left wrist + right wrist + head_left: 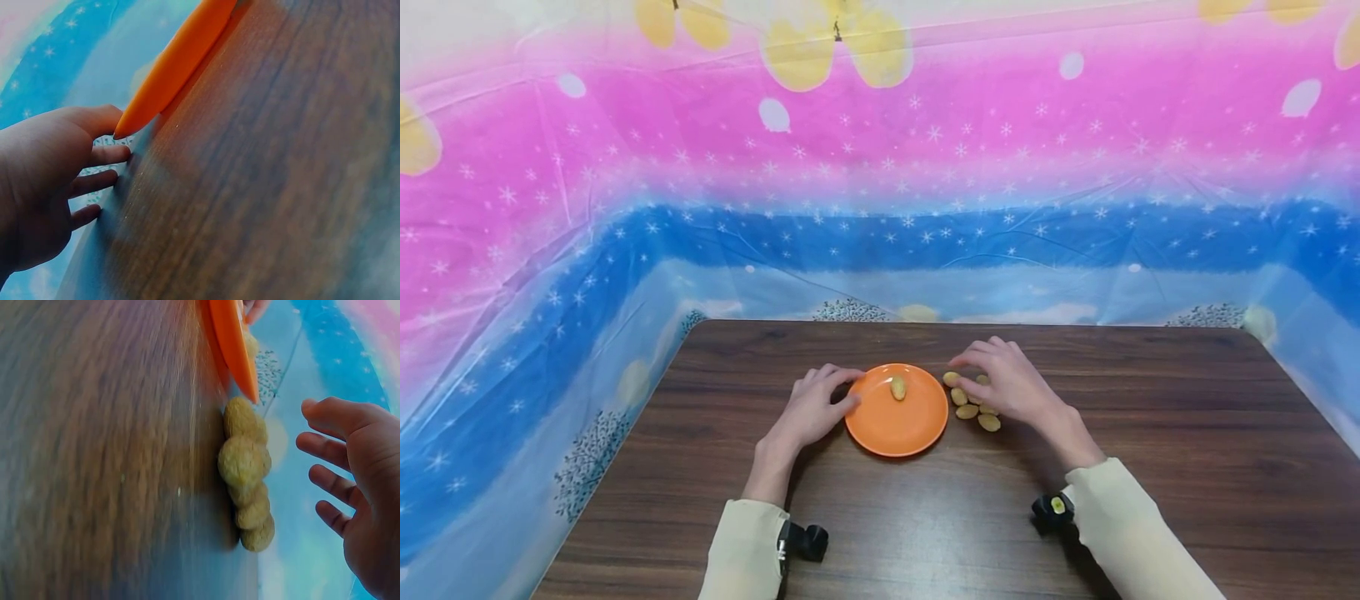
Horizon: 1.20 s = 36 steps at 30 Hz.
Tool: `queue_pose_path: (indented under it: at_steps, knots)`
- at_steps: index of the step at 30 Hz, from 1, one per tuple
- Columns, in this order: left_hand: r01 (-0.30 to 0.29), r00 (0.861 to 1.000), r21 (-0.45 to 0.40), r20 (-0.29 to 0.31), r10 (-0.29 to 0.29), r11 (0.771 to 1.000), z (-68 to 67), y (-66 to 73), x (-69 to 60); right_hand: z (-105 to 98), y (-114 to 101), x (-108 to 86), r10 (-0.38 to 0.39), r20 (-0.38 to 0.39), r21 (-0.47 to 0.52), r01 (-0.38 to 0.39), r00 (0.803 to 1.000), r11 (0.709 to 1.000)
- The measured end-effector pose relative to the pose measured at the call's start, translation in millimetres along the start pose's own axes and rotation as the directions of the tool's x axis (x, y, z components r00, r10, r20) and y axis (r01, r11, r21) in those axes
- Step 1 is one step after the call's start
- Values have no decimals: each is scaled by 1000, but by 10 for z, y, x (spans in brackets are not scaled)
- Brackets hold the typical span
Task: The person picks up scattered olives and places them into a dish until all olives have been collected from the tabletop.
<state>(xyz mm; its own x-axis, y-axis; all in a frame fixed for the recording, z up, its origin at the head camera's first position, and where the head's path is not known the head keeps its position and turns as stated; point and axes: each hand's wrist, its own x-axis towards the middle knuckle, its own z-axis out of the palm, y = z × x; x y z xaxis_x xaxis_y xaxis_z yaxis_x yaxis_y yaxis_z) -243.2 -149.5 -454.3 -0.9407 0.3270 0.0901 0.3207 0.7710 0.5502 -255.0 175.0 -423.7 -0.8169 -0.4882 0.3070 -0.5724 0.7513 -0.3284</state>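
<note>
An orange plate (895,433) lies on the table with one small yellow-brown oval piece (898,388), much like a tiny potato, in its far half. At the plate's left rim is my left hand (808,408), thumb and forefinger against the edge, the other fingers spread behind. Right of the plate sits a group of several similar oval pieces (989,422), close together. Above them hovers my right hand (1011,383), fingers loosely bent and apart. In the right wrist view a gap shows between that hand and the oval pieces (240,459), and nothing is in its grasp.
Both hands work over a dark wood-grain table (925,533). A pink and blue patterned cloth (880,225) hangs behind the table's far edge and along its sides. Black wrist cameras (808,542) are strapped at both pale sleeves (745,550).
</note>
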Motion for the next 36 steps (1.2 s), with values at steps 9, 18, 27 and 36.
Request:
queue_pose_path:
  at_steps: [9, 18, 27, 36]
  knots:
    - [2, 1000, 0, 0, -2, 1000, -5, 10, -6, -64, 119, -81, 28, 4, -22, -28, 1000, 999]
    - [3, 1000, 2, -6, -3, 1000, 2, 6, -1, -97, 271, -177, 50, -8, -5, -50, 999, 999]
    - [3, 1000, -1, -3, -3, 1000, -3, 12, -5, -119, 417, -263, 89, 16, 26, -90, 996, 996]
    - [5, 1000, -1, -2, -5, 1000, -3, 9, -6, -109, 510, -338, 125, 67, 67, -130, 990, 989]
